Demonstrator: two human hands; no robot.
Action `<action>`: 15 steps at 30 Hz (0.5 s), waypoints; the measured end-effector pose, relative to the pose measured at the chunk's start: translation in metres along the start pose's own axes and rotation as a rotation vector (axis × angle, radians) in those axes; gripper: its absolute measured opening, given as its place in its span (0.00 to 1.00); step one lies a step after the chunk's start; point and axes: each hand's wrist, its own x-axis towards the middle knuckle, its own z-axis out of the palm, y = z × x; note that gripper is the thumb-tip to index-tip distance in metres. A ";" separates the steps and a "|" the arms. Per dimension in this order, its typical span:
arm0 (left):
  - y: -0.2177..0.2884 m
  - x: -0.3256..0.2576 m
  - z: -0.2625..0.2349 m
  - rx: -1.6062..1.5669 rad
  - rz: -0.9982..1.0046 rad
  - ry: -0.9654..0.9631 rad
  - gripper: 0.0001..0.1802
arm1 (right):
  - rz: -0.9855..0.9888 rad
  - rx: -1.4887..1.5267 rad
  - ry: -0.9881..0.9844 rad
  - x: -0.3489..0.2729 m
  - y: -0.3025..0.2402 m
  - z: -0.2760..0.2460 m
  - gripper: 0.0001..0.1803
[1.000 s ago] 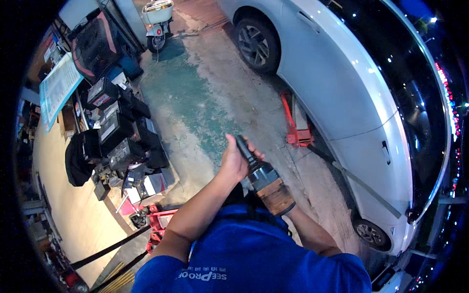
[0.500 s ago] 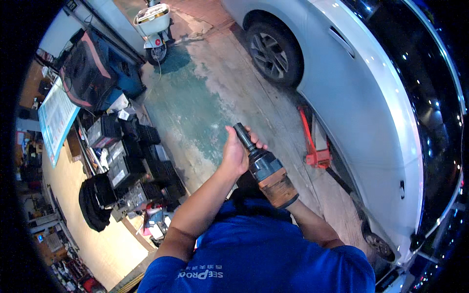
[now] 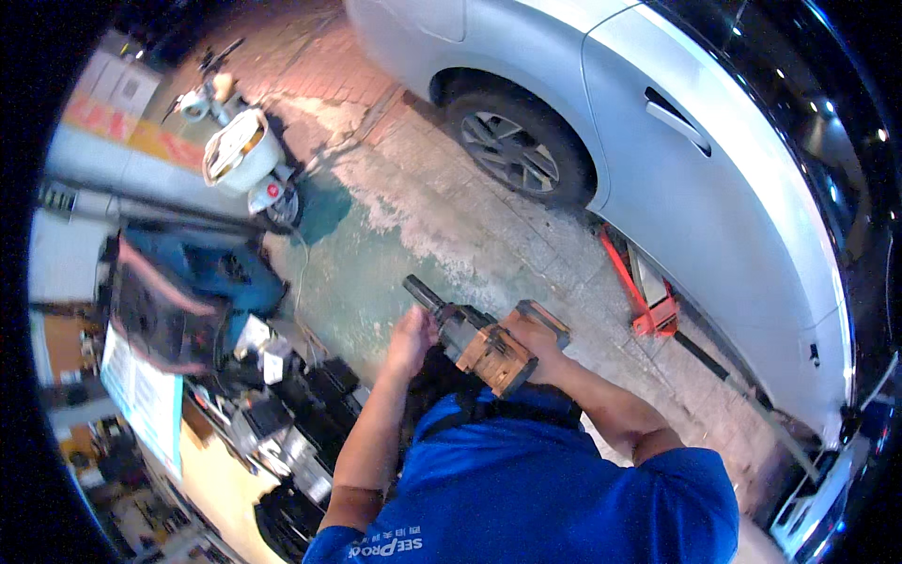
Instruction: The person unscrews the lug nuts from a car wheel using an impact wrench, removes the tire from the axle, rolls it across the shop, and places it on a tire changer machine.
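At nine o'clock stacked black batteries [image 3: 310, 395] crowd our left; open concrete floor [image 3: 376, 273] lies at twelve. Our left hand [image 3: 411, 338] grips the impact wrench [image 3: 479, 340] nose, right hand [image 3: 537, 343] its handle; red jack [image 3: 644, 291] and silver car [image 3: 676, 160] block two o'clock.

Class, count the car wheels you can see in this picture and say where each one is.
1: the wheel sits at the top centre, under the silver car, ahead of the red jack. Other wheels may be hidden out of view.
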 end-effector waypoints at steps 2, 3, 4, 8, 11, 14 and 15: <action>-0.005 0.050 -0.023 0.221 -0.064 -0.144 0.18 | 0.128 -0.103 0.051 0.016 0.029 0.008 0.30; -0.009 0.078 -0.033 0.416 -0.115 -0.253 0.18 | 0.156 -0.121 0.085 0.021 0.039 0.007 0.30; -0.024 0.111 -0.052 0.620 -0.085 -0.344 0.19 | 0.270 -0.165 0.096 0.029 0.047 0.011 0.31; -0.070 0.207 -0.081 1.274 -0.051 -0.848 0.24 | 0.548 -0.229 0.248 0.061 0.068 0.025 0.28; -0.122 0.255 -0.134 1.406 0.044 -1.207 0.25 | 0.780 -0.224 0.307 0.087 0.078 0.056 0.22; -0.174 0.279 -0.212 1.556 -0.234 -1.174 0.26 | 0.636 -0.128 0.489 0.142 0.096 0.091 0.19; -0.187 0.277 -0.225 1.591 -0.330 -1.195 0.26 | 0.674 -0.125 0.487 0.158 0.100 0.101 0.19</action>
